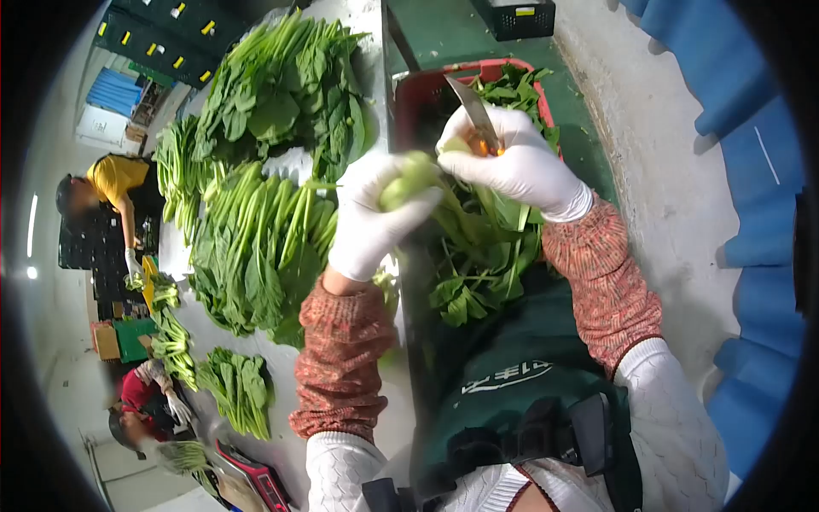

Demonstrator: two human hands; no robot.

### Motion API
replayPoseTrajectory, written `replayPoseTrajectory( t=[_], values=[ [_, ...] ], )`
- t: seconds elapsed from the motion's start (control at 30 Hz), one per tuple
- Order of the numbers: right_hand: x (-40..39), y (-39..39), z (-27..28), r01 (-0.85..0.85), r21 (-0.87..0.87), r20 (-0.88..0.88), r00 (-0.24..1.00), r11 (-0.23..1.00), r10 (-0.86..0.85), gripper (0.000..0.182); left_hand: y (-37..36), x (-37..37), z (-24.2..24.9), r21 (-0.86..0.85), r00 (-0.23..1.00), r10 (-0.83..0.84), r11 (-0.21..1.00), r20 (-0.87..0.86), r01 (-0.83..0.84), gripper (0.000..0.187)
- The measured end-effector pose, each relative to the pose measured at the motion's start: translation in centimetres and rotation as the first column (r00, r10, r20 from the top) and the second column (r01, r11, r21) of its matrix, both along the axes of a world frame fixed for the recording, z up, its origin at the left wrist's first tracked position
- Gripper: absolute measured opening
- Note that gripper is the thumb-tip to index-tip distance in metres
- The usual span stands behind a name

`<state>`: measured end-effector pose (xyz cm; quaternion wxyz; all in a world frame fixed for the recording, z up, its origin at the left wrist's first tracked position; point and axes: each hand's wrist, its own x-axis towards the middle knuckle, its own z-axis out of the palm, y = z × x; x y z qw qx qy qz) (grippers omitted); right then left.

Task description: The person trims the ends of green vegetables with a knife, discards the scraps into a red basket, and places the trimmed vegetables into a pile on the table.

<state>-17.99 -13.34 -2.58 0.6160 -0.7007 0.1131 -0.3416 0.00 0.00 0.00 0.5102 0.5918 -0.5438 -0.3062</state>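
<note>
My left hand [368, 218], in a white glove, grips the pale stem end of a leafy green bunch [465, 256] whose leaves hang down toward my green apron. My right hand [520, 162], also gloved, holds a knife [472, 109] with an orange handle; the blade points up and away, just above the bunch's stem end. Both hands meet over a red crate [415, 94] that holds more leaves.
Stacks of leafy greens [260, 243] lie along the long table [375, 34] to the left, with a small bundle [239, 388] nearer me. Two other people work at the far left. Black crates stand at the top. A blue barrier runs along the right.
</note>
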Motion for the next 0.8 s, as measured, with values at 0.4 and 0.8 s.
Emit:
replayPoseTrajectory(
  t=[0.4, 0.8],
  values=[
    [0.8, 3.9, -15.1, -0.136, -0.476, -0.522, 0.839, 0.869, -0.154, 0.037, 23.6, 10.5, 7.2, -0.499, 0.87, 0.16, 0.764, -0.467, -0.408, 0.029],
    [0.9, 3.5, -33.9, -0.425, -0.23, -0.908, 0.418, 0.875, -0.036, 0.038, 31.1, 8.1, 2.6, -0.196, 0.712, 0.481, 0.741, -0.511, -0.642, 0.02]
  ],
)
